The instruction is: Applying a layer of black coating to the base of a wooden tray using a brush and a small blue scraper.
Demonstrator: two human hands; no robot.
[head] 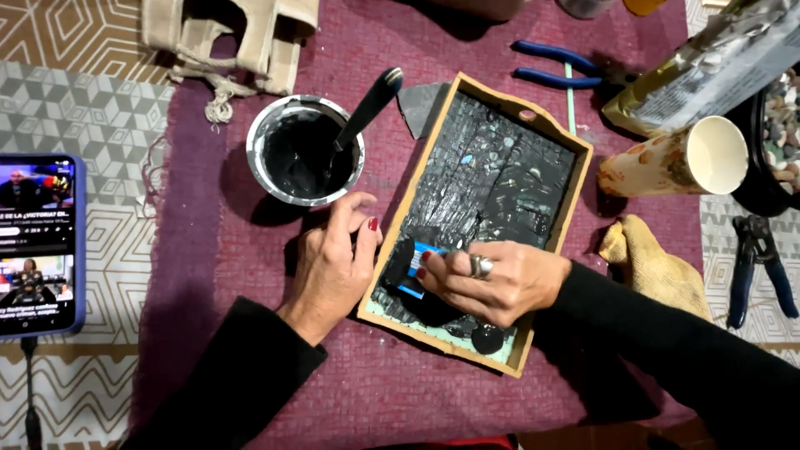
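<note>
We are pinching a blue-handled brush [414, 268] tight in our right hand [492, 283] inside the wooden tray [575, 179], while our left hand [333, 267] is bracing the tray's edge just beside that grip, fingers curled, holding nothing else.

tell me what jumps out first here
The wooden tray at centre, its inside smeared with black paste, which the right hand spreads using a small blue card. The left hand steadies the tray's edge. Just above it stands a cup of black paste with a spoon.
</note>
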